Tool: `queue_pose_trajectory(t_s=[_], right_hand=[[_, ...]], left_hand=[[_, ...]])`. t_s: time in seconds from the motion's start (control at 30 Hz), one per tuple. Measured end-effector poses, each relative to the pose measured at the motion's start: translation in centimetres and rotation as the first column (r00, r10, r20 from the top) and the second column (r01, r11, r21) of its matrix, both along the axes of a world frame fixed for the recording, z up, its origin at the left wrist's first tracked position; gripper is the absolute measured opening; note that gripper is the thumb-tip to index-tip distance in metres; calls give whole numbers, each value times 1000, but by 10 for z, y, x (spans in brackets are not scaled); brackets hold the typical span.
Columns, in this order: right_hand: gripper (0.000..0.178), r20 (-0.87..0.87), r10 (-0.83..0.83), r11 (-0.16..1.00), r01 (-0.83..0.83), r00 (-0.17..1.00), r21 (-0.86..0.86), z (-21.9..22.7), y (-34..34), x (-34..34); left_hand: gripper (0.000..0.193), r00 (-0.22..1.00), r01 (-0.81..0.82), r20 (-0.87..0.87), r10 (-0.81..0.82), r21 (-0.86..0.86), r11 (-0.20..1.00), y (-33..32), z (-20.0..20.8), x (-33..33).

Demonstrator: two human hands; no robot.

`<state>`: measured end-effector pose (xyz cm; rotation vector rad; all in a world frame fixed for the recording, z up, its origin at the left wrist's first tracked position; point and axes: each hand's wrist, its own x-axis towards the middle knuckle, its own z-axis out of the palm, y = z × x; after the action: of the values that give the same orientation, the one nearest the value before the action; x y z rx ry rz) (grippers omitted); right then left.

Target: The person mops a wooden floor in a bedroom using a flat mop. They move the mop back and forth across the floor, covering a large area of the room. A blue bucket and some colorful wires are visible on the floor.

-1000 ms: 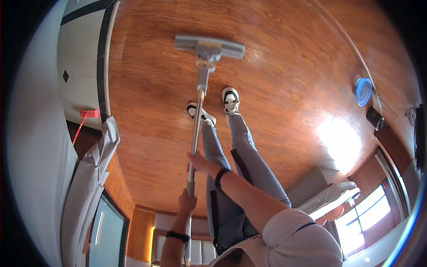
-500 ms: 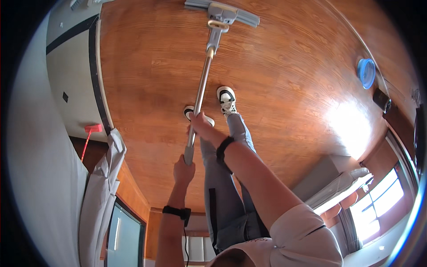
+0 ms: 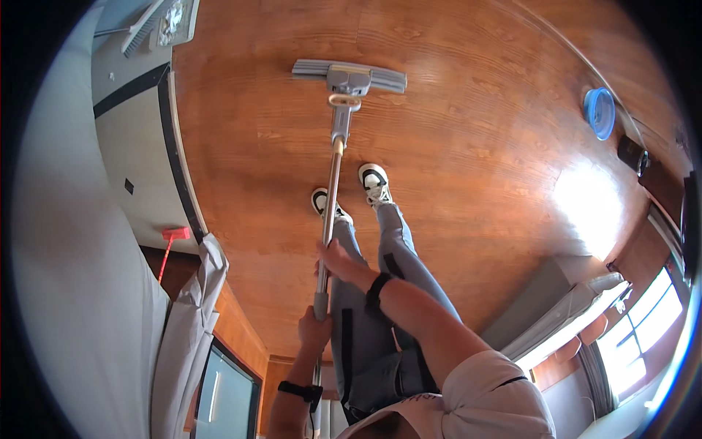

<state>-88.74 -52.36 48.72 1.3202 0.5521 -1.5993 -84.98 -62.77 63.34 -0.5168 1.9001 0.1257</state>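
Note:
A sponge mop (image 3: pixel 348 79) with a wide grey head rests on the brown wood floor ahead of my feet. Its metal pole slants back toward my body. Lower on the pole, at the grey grip, my left hand (image 3: pixel 314 328) is closed around it. Farther up the pole my right hand (image 3: pixel 336 259) wraps it as well, with some of its fingers hidden behind. Both wrists wear black bands.
A blue basin (image 3: pixel 599 114) stands at the far right beside a dark box (image 3: pixel 632 156). At left are a red broom (image 3: pixel 175 233) and a grey curtain (image 3: pixel 191 307). A brush and dustpan (image 3: pixel 173 23) lie far left. A bed (image 3: pixel 570 322) stands at right.
The mop has been drawn back toward my feet, its head now nearer. Both my hands moved back with the pole, still gripping it.

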Motion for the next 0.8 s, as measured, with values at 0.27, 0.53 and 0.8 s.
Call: queue_pose_trajectory(t_s=[0.27,0.53,0.8], right_hand=[[44,-208,288,940,-235,935,246,-82,65,-84],[50,-129,165,946,-120,978,302,-69,37,-102],[48,-99,124,894,-68,987,442,-22,9,-106]], left_hand=[[40,981,23,-191,18,214,976,58,-83,-65],[43,998,-57,-29,64,210,976,27,-65,-89],[48,991,118,-100,-93,283,952,5,-22,-115]])
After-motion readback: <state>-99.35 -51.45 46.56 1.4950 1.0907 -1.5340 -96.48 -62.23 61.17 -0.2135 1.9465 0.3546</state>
